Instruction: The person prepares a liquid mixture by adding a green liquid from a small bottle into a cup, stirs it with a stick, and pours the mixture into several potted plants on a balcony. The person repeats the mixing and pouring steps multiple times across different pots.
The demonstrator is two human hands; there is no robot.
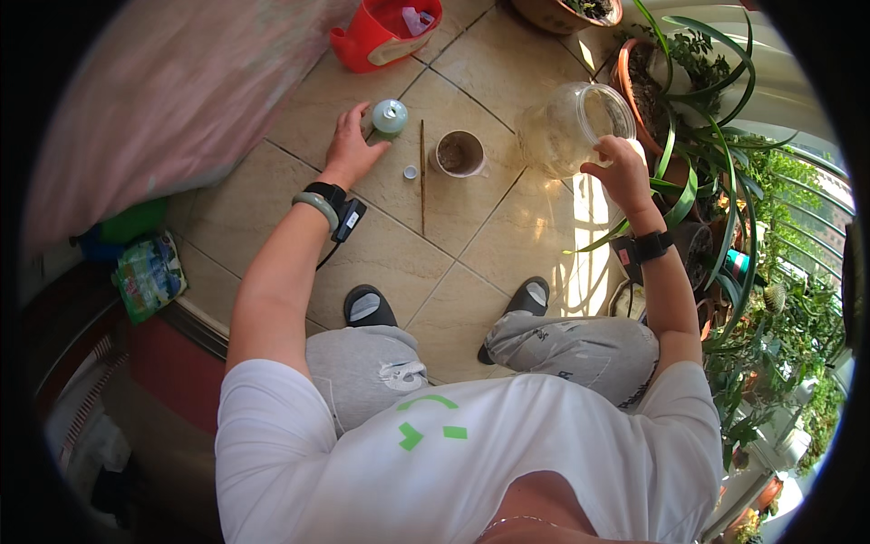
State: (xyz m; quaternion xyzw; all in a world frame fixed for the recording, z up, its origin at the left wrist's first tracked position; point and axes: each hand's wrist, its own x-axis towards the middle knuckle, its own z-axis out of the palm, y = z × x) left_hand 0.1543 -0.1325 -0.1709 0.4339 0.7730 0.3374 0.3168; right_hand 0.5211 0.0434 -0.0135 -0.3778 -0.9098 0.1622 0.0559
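Observation:
My left hand (346,150) is open, its fingers and thumb spread beside a small pale green round bottle (390,118). Whether the fingertips touch the bottle is hard to see. A small white cap (410,172) lies on the tiles below the bottle. A thin brown stick (422,195) lies between the cap and a white mug (460,154) with brown, soil-like stuff inside. At the right, my right hand (623,181) has thumb and fingers apart by the rim of a clear plastic jar (557,127). Its fingertips overlap that rim; I cannot tell if they touch.
A red plastic container (381,41) stands at the far side. Potted plants with long leaves (716,118) line the right edge near a railing. A pink cloth (172,109) hangs at the left, above a green and white packet (149,276). My slippered feet rest on the tiles (453,308).

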